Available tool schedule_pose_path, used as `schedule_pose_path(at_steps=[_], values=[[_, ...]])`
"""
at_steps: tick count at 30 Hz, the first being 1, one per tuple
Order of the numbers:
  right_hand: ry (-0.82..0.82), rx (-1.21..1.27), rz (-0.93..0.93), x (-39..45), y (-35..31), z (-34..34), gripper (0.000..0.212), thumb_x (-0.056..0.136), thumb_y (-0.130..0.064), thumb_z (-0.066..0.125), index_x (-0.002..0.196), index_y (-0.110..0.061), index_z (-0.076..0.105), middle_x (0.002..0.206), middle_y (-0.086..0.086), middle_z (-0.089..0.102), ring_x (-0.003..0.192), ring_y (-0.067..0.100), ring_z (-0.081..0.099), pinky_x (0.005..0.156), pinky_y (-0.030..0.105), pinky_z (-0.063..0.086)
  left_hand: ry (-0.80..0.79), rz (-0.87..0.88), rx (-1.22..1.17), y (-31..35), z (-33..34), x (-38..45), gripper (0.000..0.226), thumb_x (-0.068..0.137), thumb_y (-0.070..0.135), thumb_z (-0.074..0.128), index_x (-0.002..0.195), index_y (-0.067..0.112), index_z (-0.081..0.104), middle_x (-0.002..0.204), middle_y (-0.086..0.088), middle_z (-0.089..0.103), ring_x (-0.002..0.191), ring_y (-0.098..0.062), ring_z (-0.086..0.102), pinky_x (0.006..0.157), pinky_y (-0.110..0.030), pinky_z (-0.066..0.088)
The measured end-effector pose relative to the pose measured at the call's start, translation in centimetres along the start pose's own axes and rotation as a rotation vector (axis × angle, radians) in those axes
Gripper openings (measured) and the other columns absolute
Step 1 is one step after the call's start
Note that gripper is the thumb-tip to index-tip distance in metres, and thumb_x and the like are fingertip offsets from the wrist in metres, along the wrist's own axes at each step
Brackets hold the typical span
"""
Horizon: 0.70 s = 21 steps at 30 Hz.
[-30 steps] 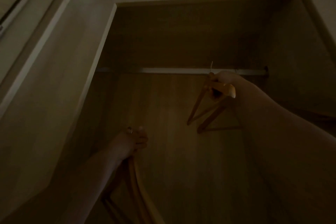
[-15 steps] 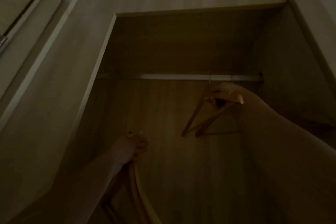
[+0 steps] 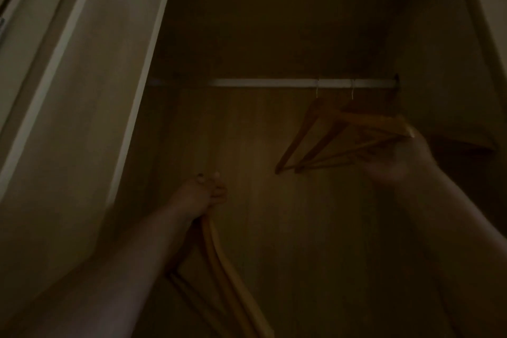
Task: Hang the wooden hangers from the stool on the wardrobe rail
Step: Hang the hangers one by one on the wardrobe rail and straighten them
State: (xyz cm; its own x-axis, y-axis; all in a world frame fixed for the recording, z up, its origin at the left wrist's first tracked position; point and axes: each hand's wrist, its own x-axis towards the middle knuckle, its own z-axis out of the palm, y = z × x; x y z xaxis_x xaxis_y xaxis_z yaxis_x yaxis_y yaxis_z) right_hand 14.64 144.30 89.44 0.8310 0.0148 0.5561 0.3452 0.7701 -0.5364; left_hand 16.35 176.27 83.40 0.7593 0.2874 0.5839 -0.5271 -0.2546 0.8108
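Both hangers [image 3: 326, 140] now hang by their hooks on the rail [image 3: 274, 82], and the right hand [image 3: 395, 156] sits lower, at their right ends.

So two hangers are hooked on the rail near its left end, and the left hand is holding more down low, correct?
Not quite. The head view shows the two hangers hooked on the rail near its right end, not its left, with the right hand at them. The left hand does hold more hangers down low.

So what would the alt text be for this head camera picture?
Two wooden hangers hang on the wardrobe rail, the right hand at their ends. The left hand grips more hangers below. The scene is very dim.
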Motion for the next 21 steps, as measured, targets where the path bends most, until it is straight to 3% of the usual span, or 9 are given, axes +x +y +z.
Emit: schedule_pose_path(at_steps=[2, 4, 5, 8, 11, 14, 18, 21], values=[[0.132, -0.071, -0.059, -4.1, 1.8, -0.7, 0.027, 0.098, -0.041, 0.041, 0.102, -0.025, 0.062, 0.108, -0.001, 0.065, 0.094, 0.018, 0.061, 0.088, 0.039, 0.049, -0.016, -0.037, -0.024, 0.4, 0.6, -0.3, 0.026, 0.101, 0.023, 0.032, 0.113, 0.010, 0.051, 0.092, -0.010, 0.062, 0.058, -0.001, 0.069, 0.036, -0.011, 0.039], [0.188, -0.282, -0.048, -9.0, 5.1, -1.9, 0.024, 0.097, -0.037, 0.048, 0.083, -0.025, 0.064, 0.085, -0.002, 0.069, 0.081, 0.016, 0.062, 0.074, 0.035, 0.049, -0.064, -0.058, 0.005, 1.0, 1.1, -1.1, 0.036, 0.103, 0.022, 0.025, 0.124, 0.006, 0.050, 0.116, -0.021, 0.062, 0.095, -0.020, 0.070, 0.044, -0.012, 0.037], [0.132, -0.470, -0.002, -10.8, 7.2, -2.2, 0.028, 0.095, -0.038, 0.052, 0.076, -0.022, 0.065, 0.075, 0.001, 0.071, 0.077, 0.019, 0.065, 0.073, 0.036, 0.050, -0.072, -0.047, 0.031, 1.1, 1.2, -1.3, 0.038, 0.103, 0.024, 0.026, 0.122, 0.005, 0.052, 0.123, -0.020, 0.060, 0.102, -0.027, 0.066, 0.048, -0.014, 0.038], [-0.229, -0.767, 0.326, -12.9, 11.8, -1.4, 0.041, 0.074, -0.051, 0.064, 0.085, -0.013, 0.074, 0.083, 0.008, 0.078, 0.086, 0.027, 0.071, 0.083, 0.042, 0.054, -0.027, -0.002, 0.090, 1.7, 1.2, -2.1, 0.037, 0.099, 0.039, 0.037, 0.098, 0.014, 0.063, 0.112, -0.007, 0.070, 0.092, -0.018, 0.069, 0.060, -0.026, 0.042], [-0.437, -0.893, 0.477, -13.7, 13.9, 0.6, 0.025, 0.090, -0.039, 0.058, 0.085, -0.019, 0.072, 0.087, 0.008, 0.073, 0.079, 0.020, 0.065, 0.070, 0.029, 0.052, -0.009, 0.007, 0.065, 2.3, 1.4, -2.7, 0.037, 0.098, 0.041, 0.039, 0.102, 0.014, 0.063, 0.101, -0.002, 0.072, 0.091, -0.017, 0.070, 0.062, -0.027, 0.044], [-0.464, -0.890, 0.493, -13.3, 14.9, 1.3, 0.021, 0.094, -0.031, 0.057, 0.088, -0.018, 0.072, 0.096, 0.020, 0.072, 0.078, 0.021, 0.063, 0.067, 0.030, 0.052, -0.006, 0.026, 0.075, 2.6, 1.5, -3.1, 0.033, 0.098, 0.041, 0.038, 0.095, 0.018, 0.062, 0.097, 0.001, 0.071, 0.087, -0.014, 0.069, 0.063, -0.028, 0.044], [-0.435, -0.914, 0.449, -12.7, 14.7, 1.6, 0.024, 0.096, -0.023, 0.054, 0.085, -0.015, 0.074, 0.074, 0.003, 0.072, 0.054, 0.006, 0.063, 0.051, 0.018, 0.050, -0.005, 0.024, 0.097, 2.5, 1.0, -3.0, 0.039, 0.097, 0.045, 0.038, 0.104, 0.016, 0.063, 0.104, 0.000, 0.072, 0.091, -0.013, 0.070, 0.064, -0.029, 0.045], [-0.404, -0.979, 0.382, -11.9, 14.0, 1.5, 0.022, 0.094, -0.029, 0.056, 0.090, -0.021, 0.076, 0.082, 0.002, 0.076, 0.065, 0.009, 0.067, 0.066, 0.025, 0.053, 0.006, 0.037, 0.088, 2.9, 1.0, -2.5, 0.043, 0.096, 0.047, 0.039, 0.104, 0.013, 0.065, 0.104, -0.002, 0.073, 0.092, -0.016, 0.071, 0.085, -0.038, 0.052]])
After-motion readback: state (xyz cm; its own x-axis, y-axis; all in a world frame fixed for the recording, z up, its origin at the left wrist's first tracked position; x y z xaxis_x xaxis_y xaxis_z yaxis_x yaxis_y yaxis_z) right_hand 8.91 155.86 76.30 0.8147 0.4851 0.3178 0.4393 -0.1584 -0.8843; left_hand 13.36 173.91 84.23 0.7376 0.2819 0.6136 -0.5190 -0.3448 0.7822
